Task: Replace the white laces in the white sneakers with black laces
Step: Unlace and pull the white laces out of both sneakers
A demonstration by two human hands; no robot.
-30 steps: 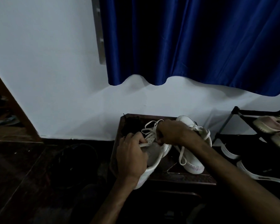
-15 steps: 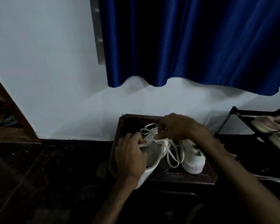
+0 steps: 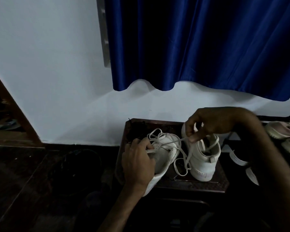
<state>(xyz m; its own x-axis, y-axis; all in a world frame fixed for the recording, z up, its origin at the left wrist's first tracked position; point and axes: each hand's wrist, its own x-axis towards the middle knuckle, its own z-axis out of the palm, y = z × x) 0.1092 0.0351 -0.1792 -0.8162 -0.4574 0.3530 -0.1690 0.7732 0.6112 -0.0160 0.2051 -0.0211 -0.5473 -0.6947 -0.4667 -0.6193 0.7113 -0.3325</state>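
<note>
Right hand (image 3: 213, 124) has lifted up and to the right since half a second ago, drawing more white lace (image 3: 170, 144) out of the eyelets. Second sneaker (image 3: 204, 162), mostly covered before, now shows.

- Right hand: thumb and forefinger pinch the lace, other fingers curled. It hangs above the second sneaker's far end.
- Lace: one strand runs taut from the pinch down and left to the eyelet row of the held sneaker (image 3: 166, 158). Slack falls below the pinch and loops on the table (image 3: 208, 185) between the two sneakers. More loops lie over the held sneaker's far end.
- Left hand (image 3: 137, 163): fingers wrap the held sneaker's left side, thumb at the eyelets, just beside where the taut strand leaves.
- Held sneaker: tipped, opening facing up and right. Long axis runs near to far, near end past the table's front edge. Toe end not certain.
- Second sneaker: upright on its sole, heel tab toward the camera, toe toward the wall (image 3: 57, 72).
- Dark tangle (image 3: 136, 129) at the table's far left corner, too dim to identify.
- Blue curtain (image 3: 199, 47) above. Rack (image 3: 274, 117) with other shoes at right.
- No readable brand or writing.
</note>
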